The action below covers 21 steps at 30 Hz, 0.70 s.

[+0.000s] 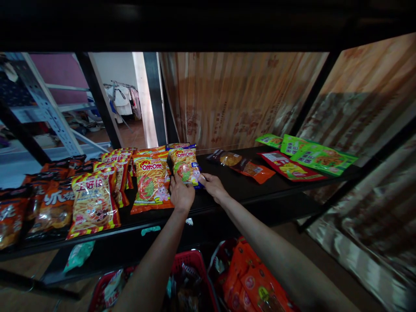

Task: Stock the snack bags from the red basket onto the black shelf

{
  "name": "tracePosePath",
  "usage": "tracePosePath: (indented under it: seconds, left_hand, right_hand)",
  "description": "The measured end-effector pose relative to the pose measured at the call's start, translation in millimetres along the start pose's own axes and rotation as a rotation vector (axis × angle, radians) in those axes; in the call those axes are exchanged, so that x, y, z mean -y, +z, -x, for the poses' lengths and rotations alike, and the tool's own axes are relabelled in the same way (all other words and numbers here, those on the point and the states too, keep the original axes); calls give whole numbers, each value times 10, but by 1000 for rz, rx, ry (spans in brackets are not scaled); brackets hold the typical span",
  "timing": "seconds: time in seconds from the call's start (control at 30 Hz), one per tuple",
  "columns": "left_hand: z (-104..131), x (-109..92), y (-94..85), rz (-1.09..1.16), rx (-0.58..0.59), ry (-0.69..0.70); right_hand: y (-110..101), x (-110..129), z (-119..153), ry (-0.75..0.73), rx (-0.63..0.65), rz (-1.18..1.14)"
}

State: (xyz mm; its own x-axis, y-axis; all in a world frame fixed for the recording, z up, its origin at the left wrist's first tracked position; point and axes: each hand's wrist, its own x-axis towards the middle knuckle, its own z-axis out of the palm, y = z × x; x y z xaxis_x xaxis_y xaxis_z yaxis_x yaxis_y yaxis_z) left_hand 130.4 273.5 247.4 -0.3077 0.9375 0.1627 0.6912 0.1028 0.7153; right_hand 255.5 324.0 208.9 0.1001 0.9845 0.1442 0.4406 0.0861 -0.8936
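Observation:
A blue-and-yellow snack bag point(184, 162) leans upright on the black shelf, in front of another bag of which only the top shows. My left hand point(182, 193) grips its lower left side, with the fingers partly hidden between it and the orange snack bag point(148, 182) to the left. At the lower right corner, my right hand point(212, 186) pinches the same blue-and-yellow bag between thumb and fingers. More orange bags stand behind the front orange one.
Yellow-and-red snack bags point(94, 201) and dark orange bags point(56, 208) fill the shelf's left. Rightward lie a brown-orange bag point(238, 164), a red bag point(292, 168) and green bags point(325, 158). Below are a red basket point(195, 256) and orange packages point(250, 281). Black posts point(313, 95) frame the shelf.

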Motion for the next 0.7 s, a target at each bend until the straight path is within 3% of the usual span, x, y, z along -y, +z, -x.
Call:
tracePosePath:
  seconds: [0.17, 0.7]
  left_hand:
    - [95, -24, 24, -91, -28, 90]
    - [55, 1, 90, -65, -18, 122]
  right_hand:
    - [-17, 18, 24, -14, -27, 133]
    - [-79, 128, 74, 15, -33, 332]
